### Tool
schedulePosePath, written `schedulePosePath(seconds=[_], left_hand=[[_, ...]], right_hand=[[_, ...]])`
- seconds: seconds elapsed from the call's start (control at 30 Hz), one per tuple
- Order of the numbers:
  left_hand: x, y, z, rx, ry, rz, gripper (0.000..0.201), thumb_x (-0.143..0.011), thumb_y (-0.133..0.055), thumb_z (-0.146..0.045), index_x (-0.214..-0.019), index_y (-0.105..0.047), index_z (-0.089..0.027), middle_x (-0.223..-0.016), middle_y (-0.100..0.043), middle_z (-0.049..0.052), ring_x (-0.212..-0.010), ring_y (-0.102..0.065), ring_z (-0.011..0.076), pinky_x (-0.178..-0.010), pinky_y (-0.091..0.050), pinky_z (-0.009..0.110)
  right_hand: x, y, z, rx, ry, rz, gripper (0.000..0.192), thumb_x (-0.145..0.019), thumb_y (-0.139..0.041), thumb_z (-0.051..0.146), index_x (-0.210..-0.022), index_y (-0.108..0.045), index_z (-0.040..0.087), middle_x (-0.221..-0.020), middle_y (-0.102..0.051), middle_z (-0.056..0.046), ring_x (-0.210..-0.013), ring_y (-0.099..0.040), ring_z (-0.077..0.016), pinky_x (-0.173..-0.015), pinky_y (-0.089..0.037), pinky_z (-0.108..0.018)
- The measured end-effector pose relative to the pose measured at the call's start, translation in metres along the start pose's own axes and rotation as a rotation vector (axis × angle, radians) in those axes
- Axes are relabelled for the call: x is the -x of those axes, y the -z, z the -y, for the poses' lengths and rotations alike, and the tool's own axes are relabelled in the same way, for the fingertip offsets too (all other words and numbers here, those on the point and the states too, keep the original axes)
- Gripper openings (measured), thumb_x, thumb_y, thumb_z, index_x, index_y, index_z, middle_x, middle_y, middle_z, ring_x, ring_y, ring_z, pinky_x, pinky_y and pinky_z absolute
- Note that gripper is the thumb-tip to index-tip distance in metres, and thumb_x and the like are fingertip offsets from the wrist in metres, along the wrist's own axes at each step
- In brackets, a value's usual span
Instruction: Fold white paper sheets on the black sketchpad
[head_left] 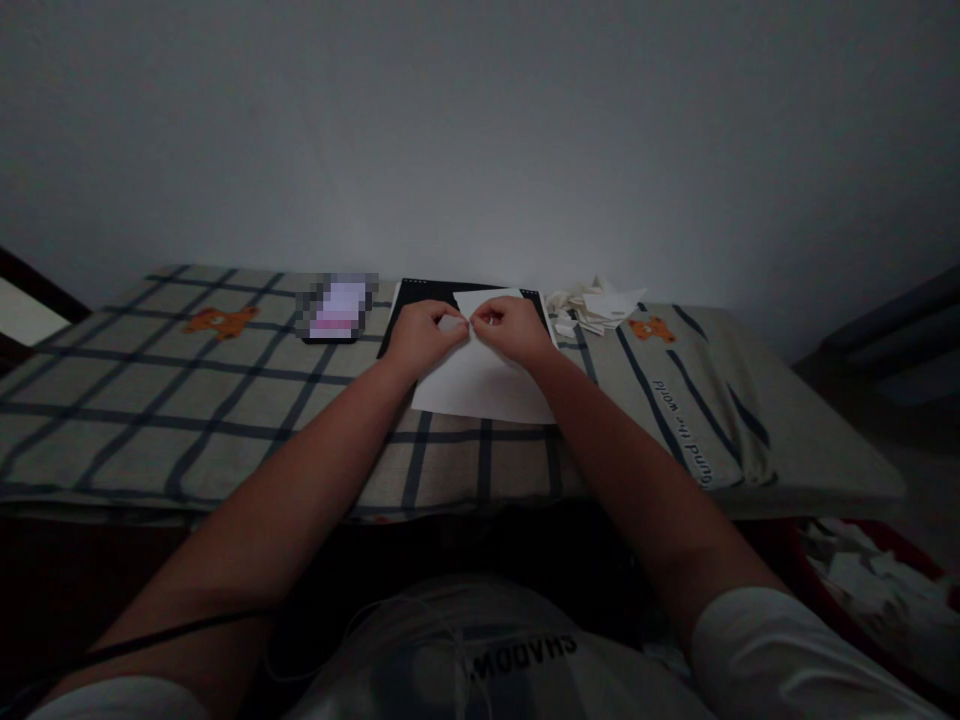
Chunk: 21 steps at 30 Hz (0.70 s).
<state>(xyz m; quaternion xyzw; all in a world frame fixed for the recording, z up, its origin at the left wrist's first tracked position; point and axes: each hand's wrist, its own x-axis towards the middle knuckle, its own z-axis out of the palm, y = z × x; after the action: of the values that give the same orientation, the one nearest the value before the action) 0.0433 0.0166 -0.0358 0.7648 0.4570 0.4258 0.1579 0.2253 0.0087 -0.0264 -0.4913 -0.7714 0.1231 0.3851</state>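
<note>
Both hands meet over a sheet of white paper (480, 385) in the middle of the table. My left hand (424, 335) pinches the paper between thumb and forefinger. Close beside it, my right hand (514, 328) pinches the paper too, its fingertips almost touching the left ones. A paler flap of paper (487, 297) shows behind the fingers, toward the wall. Under the sheet lies a black flat board or folder (427, 291), mostly covered by the paper and my hands. The exact grip point is small and partly hidden by the fingertips.
A phone (335, 308) with a lit, blurred screen lies to the left. Crumpled paper scraps (592, 308) are heaped right of the board. A checked cloth (262, 390) covers the table, against a wall (480, 130). A red bin (810, 560) of paper scraps stands lower right.
</note>
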Motion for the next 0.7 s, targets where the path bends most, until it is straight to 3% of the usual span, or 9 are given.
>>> schedulePosePath(seconds=[0.33,0.7], left_hand=[[0.0001,0.0016,-0.0043,-0.025,0.131,0.015,0.029,-0.072,-0.074,-0.039,-0.089,-0.08,-0.017,-0.083,-0.077,0.007,-0.07,-0.063,0.0195,-0.065,-0.047,0.03],[0.0005,-0.0015,-0.0005,-0.047,0.055,0.03,0.028,-0.076,-0.07,-0.04,-0.087,-0.082,-0.017,-0.083,-0.077,0.007,-0.071,-0.066,0.0206,-0.067,-0.048,0.031]], right_hand=[[0.0027,0.0037,-0.0025,0.192,0.181,0.022,0.015,-0.087,-0.06,0.022,-0.084,-0.075,0.018,-0.084,-0.071,-0.006,-0.085,-0.058,-0.0206,-0.083,-0.041,-0.034],[0.0043,0.0048,0.0032,0.234,0.173,0.023,0.011,-0.085,-0.062,0.022,-0.083,-0.072,0.018,-0.086,-0.07,-0.007,-0.089,-0.057,-0.0224,-0.083,-0.04,-0.035]])
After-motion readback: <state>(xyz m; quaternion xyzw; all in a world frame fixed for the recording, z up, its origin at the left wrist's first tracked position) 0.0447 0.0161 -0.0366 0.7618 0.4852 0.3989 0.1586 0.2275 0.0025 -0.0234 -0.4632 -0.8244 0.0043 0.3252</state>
